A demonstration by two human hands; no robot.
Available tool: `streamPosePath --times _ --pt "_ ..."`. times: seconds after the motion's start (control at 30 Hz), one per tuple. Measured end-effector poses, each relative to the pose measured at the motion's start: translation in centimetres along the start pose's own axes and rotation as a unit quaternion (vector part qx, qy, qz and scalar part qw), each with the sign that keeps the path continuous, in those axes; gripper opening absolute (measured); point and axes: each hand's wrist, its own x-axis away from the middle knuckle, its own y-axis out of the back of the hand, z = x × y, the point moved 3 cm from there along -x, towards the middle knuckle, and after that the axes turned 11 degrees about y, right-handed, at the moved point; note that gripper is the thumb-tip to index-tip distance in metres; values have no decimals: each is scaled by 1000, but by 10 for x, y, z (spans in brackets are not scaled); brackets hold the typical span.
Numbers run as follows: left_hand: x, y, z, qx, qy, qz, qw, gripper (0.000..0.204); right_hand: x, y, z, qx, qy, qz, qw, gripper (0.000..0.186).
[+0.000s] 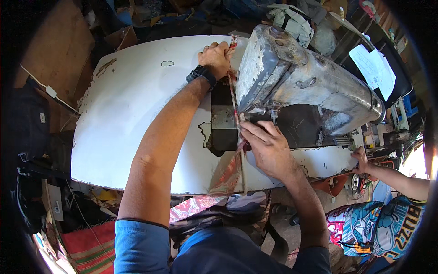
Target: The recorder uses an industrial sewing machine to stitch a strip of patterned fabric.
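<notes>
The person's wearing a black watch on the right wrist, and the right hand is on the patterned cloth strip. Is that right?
Not quite: the head view shows the black watch on the wrist of the left hand. The right hand is on the patterned cloth strip, as you said.

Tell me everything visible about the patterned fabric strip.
The fabric strip looks like thin woven cloth, red and pale, with printed figures. Narrow and bunched beside the sewing machine, it widens toward the person, crosses the white tabletop and hangs over the near edge. A pale cord runs alongside. The left hand grips the far part; the right hand's fingertips touch it nearer.
</notes>
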Motion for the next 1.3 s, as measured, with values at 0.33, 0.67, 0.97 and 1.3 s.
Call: streamPosePath --times 0.33,0.67,0.97,1.3 --pt "-19 -29 8 63 13 -69 996 22 -7 -7 18 206 -38 86 974 46" --pt "97 65 73 270 -51 118 954 18 -9 -16 32 268 -33 93 958 29" --pt "295 164 -41 7 -115 83 990 46 137 -48 139 -207 -303 -205 907 25" --pt "361 169 -77 328 194 281 881 25 124 48 211 -493 -210 -161 829 19"
